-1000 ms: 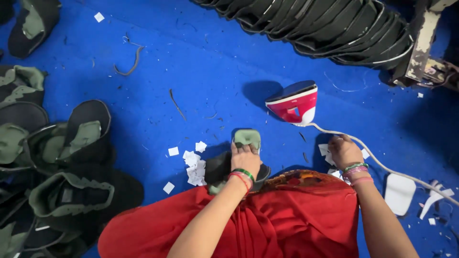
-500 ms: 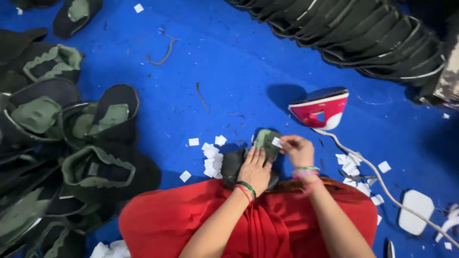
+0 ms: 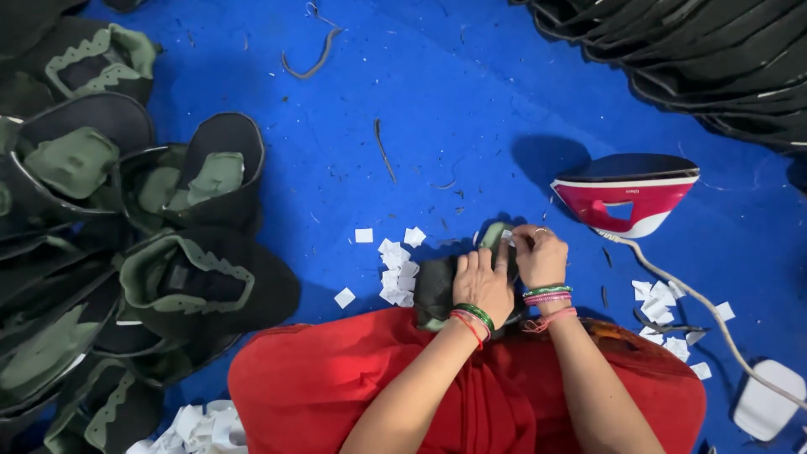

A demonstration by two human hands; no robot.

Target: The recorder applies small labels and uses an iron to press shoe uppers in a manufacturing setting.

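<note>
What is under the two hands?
Under the left hand and right hand lies a black and green shoe upper on the blue floor. The hands cover its middle, so what the fingertips pinch is hidden.

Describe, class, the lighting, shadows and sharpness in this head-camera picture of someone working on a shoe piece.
Head view: light is even and bright, with no glare on the blue floor. The iron throws a soft shadow to its left. Both hands, the left hand and right hand, look sharp, as does the shoe piece. The dark pile of shoe uppers loses detail in shade.
</note>
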